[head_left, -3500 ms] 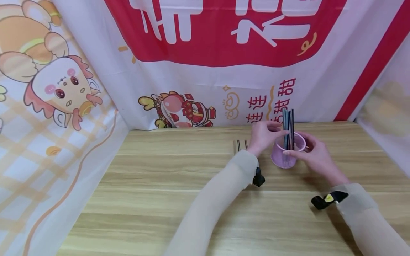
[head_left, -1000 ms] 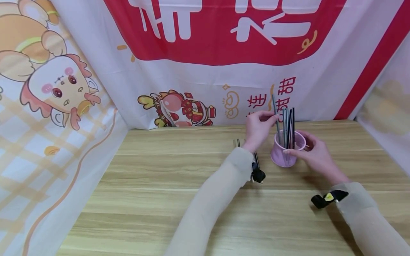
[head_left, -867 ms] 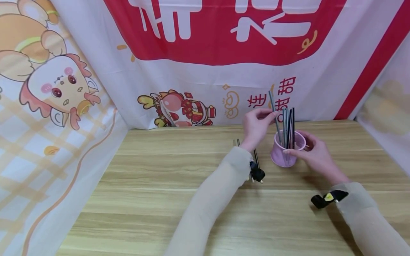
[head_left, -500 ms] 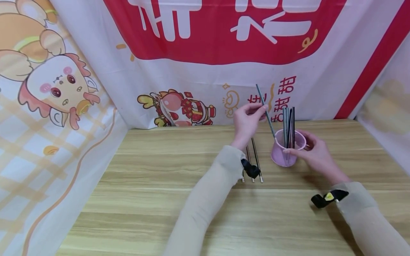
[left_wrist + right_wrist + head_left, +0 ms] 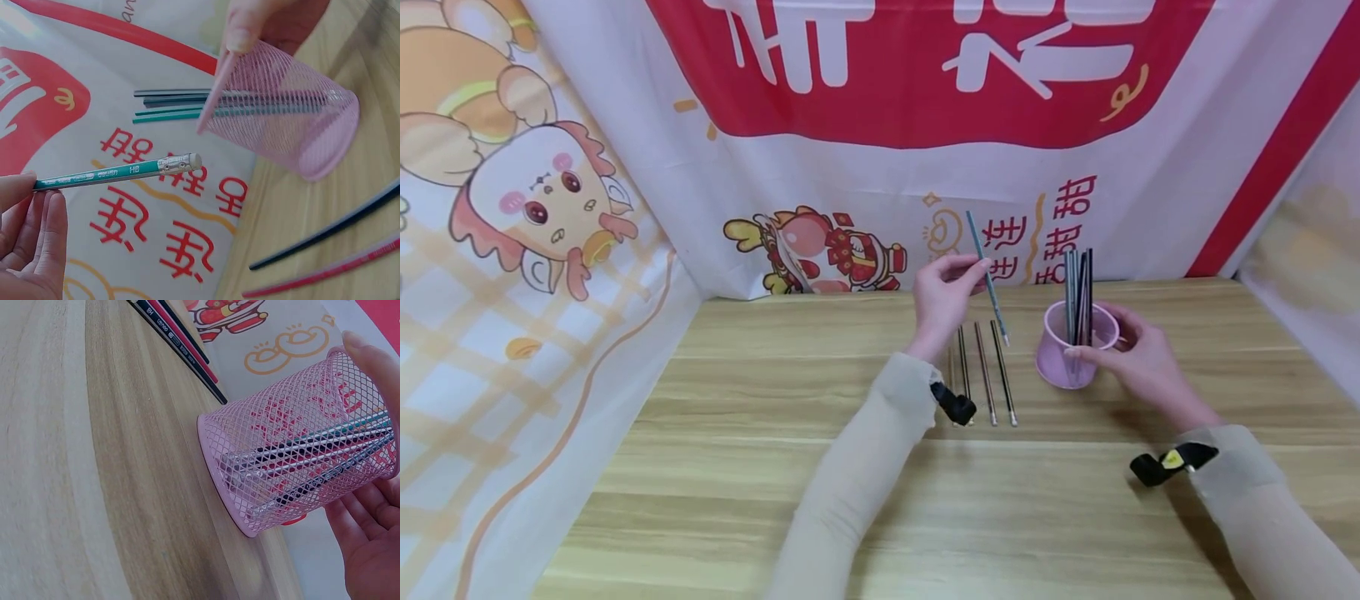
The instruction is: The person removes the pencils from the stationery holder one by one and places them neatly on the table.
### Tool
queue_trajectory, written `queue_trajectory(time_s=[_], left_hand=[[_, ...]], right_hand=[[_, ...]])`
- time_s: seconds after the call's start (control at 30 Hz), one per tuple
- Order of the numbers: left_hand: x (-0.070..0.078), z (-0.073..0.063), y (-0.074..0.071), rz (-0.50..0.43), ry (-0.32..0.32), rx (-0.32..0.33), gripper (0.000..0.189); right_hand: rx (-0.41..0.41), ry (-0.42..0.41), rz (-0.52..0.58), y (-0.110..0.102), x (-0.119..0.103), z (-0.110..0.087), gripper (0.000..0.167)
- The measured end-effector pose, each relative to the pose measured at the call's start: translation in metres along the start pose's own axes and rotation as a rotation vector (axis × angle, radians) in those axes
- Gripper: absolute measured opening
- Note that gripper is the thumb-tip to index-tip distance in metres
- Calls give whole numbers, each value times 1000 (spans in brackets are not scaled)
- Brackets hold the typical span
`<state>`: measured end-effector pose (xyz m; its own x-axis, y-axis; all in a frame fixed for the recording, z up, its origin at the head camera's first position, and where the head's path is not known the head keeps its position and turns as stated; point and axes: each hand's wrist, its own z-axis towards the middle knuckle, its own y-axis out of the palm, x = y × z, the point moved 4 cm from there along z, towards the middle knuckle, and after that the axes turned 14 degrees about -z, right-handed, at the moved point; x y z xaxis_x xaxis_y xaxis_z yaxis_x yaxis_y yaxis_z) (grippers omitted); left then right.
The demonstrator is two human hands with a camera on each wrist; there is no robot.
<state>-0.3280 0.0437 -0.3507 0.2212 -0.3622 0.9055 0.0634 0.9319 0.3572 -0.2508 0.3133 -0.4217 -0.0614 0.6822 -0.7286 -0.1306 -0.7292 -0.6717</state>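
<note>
Between thumb and fingers, my left hand [image 5: 943,302] pinches a green pencil [image 5: 119,174] marked HB, its white eraser end pointing down. That pencil hangs tilted above the far part of the table, left of a pink mesh pencil cup [image 5: 1060,367]. My right hand [image 5: 1142,358] grips the cup at its rim, thumb toward the near side. Several pencils [image 5: 300,456] stand in the cup, eraser ends at its bottom. Left of the cup, several more pencils [image 5: 985,375] lie side by side on the table; the left wrist partly covers the leftmost ones.
The wooden table [image 5: 737,483] reaches back to a printed cloth backdrop [image 5: 865,183]. Another printed cloth [image 5: 490,333] walls the left side, and a pale cloth [image 5: 1307,275] the right. Both sleeves carry black wrist straps.
My left hand has drawn the green pencil up out of the cup and carried it left, over the row of lying pencils. My right hand has stayed on the cup.
</note>
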Motion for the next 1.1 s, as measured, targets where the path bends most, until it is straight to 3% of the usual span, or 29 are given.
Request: queue_trajectory(time_s=[0.37,0.63,0.93,1.1], left_hand=[[-8,-9,-29,101,-56,-40,14],[-18,-14,-50,145,-155,-55,10],[-28,-17,-75,210,-187,-90,12],[-34,-20,-86,274,-253,-93,17]], right_hand=[[-12,12,-18,-1,0,2,89],[-19,13,-15,0,1,2,90],[-13,13,-9,1,1,0,90],[-20,22,-13,0,0,1,91]])
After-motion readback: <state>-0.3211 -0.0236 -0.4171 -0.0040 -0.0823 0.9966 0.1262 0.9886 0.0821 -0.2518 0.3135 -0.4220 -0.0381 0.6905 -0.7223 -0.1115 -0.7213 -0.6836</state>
